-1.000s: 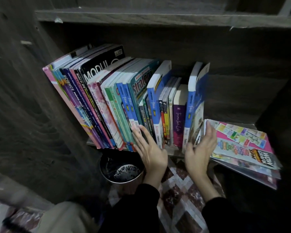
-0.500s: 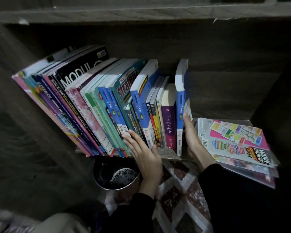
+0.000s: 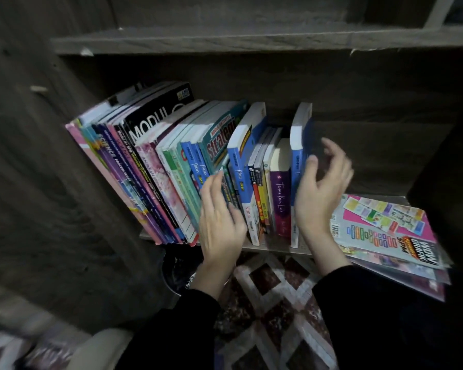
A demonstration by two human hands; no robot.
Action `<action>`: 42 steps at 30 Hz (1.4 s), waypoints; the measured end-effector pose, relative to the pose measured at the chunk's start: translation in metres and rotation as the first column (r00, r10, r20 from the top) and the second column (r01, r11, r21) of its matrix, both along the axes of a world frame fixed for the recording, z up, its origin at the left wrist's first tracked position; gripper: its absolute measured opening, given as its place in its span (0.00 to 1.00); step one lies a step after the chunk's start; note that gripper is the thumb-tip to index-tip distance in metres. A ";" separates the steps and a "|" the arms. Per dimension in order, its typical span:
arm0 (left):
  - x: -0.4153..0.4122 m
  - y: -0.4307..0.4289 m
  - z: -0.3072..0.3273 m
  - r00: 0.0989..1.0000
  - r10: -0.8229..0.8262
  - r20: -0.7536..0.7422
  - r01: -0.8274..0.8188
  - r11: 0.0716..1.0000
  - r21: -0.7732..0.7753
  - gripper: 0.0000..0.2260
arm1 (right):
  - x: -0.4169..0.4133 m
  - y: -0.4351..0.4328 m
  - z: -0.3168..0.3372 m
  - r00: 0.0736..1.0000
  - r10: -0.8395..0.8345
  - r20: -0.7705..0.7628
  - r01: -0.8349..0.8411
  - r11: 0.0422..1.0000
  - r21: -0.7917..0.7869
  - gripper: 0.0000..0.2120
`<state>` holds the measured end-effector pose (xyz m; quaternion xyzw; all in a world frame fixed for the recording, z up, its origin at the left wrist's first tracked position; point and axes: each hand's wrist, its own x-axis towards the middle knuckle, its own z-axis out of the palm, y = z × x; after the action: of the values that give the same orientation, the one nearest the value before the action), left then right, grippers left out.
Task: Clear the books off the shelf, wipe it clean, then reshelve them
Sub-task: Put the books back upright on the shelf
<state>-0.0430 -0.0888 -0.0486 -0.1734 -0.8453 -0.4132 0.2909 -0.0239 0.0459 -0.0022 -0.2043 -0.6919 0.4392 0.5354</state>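
Observation:
A row of books (image 3: 171,166) stands on the dark wooden shelf (image 3: 274,248), leaning left against the side panel. At its right end stands a tall blue-spined book (image 3: 297,145), with a purple book (image 3: 280,198) beside it. My left hand (image 3: 219,222) lies with straight fingers against the spines in the middle of the row. My right hand (image 3: 321,190) is at the right side of the blue book. Its thumb touches the spine and its fingers, blurred, are loosely spread beside the cover.
A pile of flat magazines (image 3: 385,231) lies on the shelf's right part and overhangs its front edge. A dark round bin (image 3: 175,268) stands below the shelf on a patterned floor (image 3: 278,303). Another shelf board (image 3: 251,40) runs above.
My right hand rose from the base of the blue end book to mid-height at its side. My left hand slid a little up the spines. The end book stands straighter.

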 end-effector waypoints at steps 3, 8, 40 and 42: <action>-0.008 -0.013 0.018 0.987 -0.058 0.149 0.079 0.987 -0.136 0.35 | 0.006 -0.028 0.018 0.992 0.049 -0.118 0.011 0.889 0.457 0.15; -0.018 -0.016 0.029 0.956 -0.123 0.265 0.184 0.959 -0.217 0.34 | -0.002 -0.044 0.018 0.892 0.162 0.422 -0.407 0.693 0.595 0.32; -0.007 0.009 0.041 0.989 -0.142 0.032 0.141 0.990 0.020 0.28 | 0.009 0.003 0.021 0.869 -0.071 0.490 -0.228 0.821 0.523 0.32; -0.010 0.012 0.047 0.986 -0.144 0.080 0.142 0.989 0.031 0.29 | 0.005 0.005 0.017 0.795 0.040 0.605 -0.337 0.859 0.386 0.32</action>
<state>-0.0534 -0.0770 -0.0016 -0.2126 -0.8367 -0.4505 0.2278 -0.0187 0.0513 0.0145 -0.1176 -0.9241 0.2255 0.2851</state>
